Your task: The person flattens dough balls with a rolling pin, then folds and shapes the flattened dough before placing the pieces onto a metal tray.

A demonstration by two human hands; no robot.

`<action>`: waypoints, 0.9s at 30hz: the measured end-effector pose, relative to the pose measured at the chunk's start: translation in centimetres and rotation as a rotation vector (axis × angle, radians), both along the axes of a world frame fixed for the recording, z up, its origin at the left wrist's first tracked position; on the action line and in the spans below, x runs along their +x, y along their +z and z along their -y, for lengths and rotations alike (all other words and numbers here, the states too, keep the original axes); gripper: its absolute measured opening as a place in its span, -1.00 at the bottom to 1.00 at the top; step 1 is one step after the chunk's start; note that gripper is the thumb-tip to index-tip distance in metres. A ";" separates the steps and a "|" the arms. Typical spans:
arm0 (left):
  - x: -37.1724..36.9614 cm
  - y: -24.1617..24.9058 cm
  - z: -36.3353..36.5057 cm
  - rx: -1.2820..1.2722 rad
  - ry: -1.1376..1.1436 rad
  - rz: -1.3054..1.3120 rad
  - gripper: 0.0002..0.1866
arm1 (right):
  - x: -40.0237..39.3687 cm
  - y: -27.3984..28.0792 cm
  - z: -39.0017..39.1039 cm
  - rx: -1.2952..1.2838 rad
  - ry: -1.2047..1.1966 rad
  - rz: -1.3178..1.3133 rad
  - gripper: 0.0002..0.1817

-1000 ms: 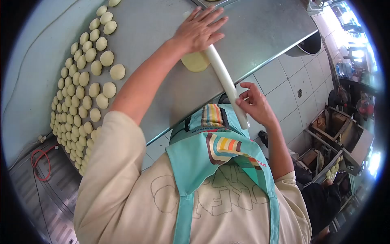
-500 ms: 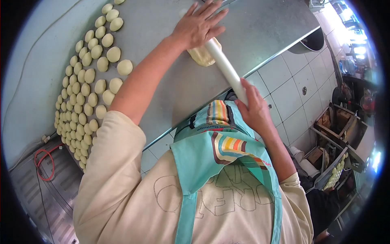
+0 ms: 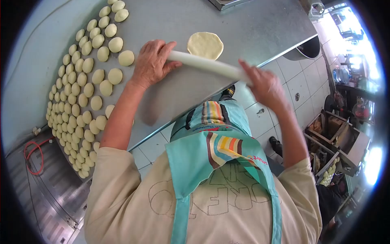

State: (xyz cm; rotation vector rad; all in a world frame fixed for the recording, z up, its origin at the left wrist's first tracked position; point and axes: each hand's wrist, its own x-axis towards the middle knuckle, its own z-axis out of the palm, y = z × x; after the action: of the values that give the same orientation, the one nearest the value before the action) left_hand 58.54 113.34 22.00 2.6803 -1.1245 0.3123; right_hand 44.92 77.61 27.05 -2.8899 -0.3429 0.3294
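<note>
Both rolling pin (image 3: 205, 65) ends are obscured: left hand (image 3: 153, 65) grips; blurred right hand (image 3: 266, 87), closure indeterminate. Dough disc (image 3: 206, 44) lies beyond pin.

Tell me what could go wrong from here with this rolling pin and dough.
The right hand, blurred at one end of the rolling pin, is out past the table edge, so a slip there might drop the pin.
The pin crosses the near side of the flattened dough; uneven pressure could thin or drag that side.
The left hand and its forearm are close to the dough balls, and might knock some.
</note>
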 end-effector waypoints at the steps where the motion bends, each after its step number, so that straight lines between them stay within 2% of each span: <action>1: -0.4 0.9 0.4 0.022 0.083 -0.070 -0.40 | 2.2 0.4 0.8 -0.096 0.031 0.055 -0.20; 4: -2.1 1.5 1.4 0.020 0.303 -0.135 -0.43 | 8.6 -0.9 2.5 -0.092 0.173 0.304 -0.27; 8: -6.2 -0.7 3.0 -0.047 0.521 -0.019 -0.51 | 11.9 -3.7 2.0 -0.032 0.256 0.397 -0.33; 11: -10.8 -2.0 4.7 -0.081 0.499 0.137 -0.57 | 10.7 -5.8 2.7 0.057 0.299 0.437 -0.39; 15: -15.3 -2.0 6.6 -0.203 0.624 -0.179 -0.51 | 8.3 -5.6 4.7 0.044 0.311 0.330 -0.46; 18: -15.5 -0.9 7.1 -0.270 0.639 -0.198 -0.48 | 10.3 -5.3 6.6 0.116 0.401 0.312 -0.47; 21: -13.0 0.7 6.5 -0.181 0.667 -0.076 -0.51 | 13.0 -4.5 6.6 0.172 0.435 0.340 -0.49; 23: -9.6 -1.2 6.1 -0.041 0.696 -0.024 -0.55 | 15.4 -5.3 5.3 0.145 0.399 0.438 -0.51; 25: -5.4 -4.2 5.7 -0.060 0.736 0.084 -0.55 | 17.6 -7.5 3.6 0.077 0.321 0.603 -0.51; 27: -1.2 -5.4 5.0 -0.060 0.855 0.179 -0.54 | 19.8 -8.4 2.5 0.115 0.238 0.682 -0.52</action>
State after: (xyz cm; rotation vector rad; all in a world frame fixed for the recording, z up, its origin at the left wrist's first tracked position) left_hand 57.29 108.34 16.57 2.9613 0.0744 0.7059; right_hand 64.68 75.12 18.67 -2.7566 -0.7812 -0.6398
